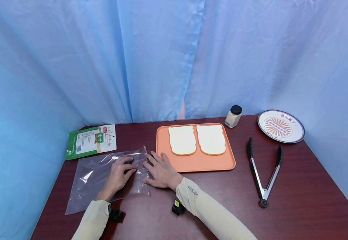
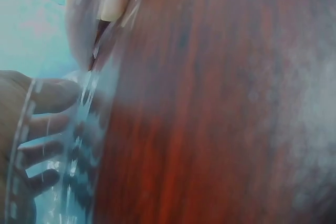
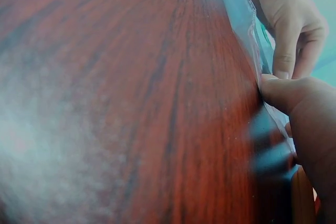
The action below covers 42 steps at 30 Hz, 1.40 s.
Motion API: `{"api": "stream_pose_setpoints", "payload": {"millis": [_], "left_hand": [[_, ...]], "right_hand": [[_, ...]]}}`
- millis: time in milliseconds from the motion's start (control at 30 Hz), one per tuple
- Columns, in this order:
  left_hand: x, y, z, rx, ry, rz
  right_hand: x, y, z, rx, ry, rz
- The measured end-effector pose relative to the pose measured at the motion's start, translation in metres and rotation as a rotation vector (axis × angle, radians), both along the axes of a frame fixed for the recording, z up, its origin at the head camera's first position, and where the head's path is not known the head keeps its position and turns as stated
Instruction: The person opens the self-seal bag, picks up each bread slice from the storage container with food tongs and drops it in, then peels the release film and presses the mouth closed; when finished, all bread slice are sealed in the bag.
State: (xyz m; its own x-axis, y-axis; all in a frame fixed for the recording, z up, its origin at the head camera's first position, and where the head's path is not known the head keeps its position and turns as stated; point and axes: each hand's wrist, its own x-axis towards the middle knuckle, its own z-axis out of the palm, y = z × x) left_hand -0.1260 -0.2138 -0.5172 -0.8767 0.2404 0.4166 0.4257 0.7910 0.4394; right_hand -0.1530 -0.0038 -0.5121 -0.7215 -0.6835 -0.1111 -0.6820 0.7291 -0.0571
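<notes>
A clear plastic bag (image 1: 87,186) lies flat at the left of the table in the head view, its right end wrinkled. My left hand (image 1: 119,175) is over the bag, thumb and fingertips pinching the film near that end. With fingers spread and straight, my right hand (image 1: 163,172) rests along the bag's right edge, close to the orange tray. In the left wrist view, the right hand's fingers (image 2: 44,129) show through the film. The right wrist view has the right thumb (image 3: 283,92) at the film's edge, just by the left hand (image 3: 286,19).
Two bread slices (image 1: 182,140) lie on the orange tray (image 1: 203,164). A green-and-white packet (image 1: 91,141) is behind the bag. Toward the right are a black-lidded jar (image 1: 233,117), a patterned plate (image 1: 295,131) and spread tongs (image 1: 262,190). Blue curtains (image 1: 162,60) surround the table.
</notes>
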Motion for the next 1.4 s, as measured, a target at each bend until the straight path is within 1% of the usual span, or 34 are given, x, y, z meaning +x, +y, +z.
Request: {"api": "stream_pose_setpoints", "payload": {"millis": [100, 167, 433, 600, 733, 1100, 1400], "left_hand": [[-0.001, 0.000, -0.001, 0.019, 0.042, -0.008], [-0.001, 0.000, 0.000, 0.034, 0.053, -0.010], [-0.001, 0.000, 0.002, 0.073, 0.047, -0.010], [-0.002, -0.001, 0.002, 0.079, 0.072, -0.025], [-0.002, -0.002, 0.004, 0.081, 0.088, -0.022], [0.000, -0.004, 0.014, 0.098, 0.038, 0.022], [0.001, -0.007, 0.022, 0.141, 0.067, 0.020]], "right_hand": [[0.000, 0.000, 0.000, 0.001, 0.004, -0.001], [0.000, 0.000, 0.000, 0.003, 0.008, 0.000], [0.000, 0.001, 0.000, 0.007, 0.024, 0.006], [0.001, 0.001, 0.000, 0.009, 0.024, 0.003], [0.000, 0.000, 0.000, 0.012, 0.010, 0.001], [-0.001, 0.000, 0.001, 0.005, -0.008, 0.000], [0.000, 0.001, 0.001, 0.008, 0.006, 0.002]]}}
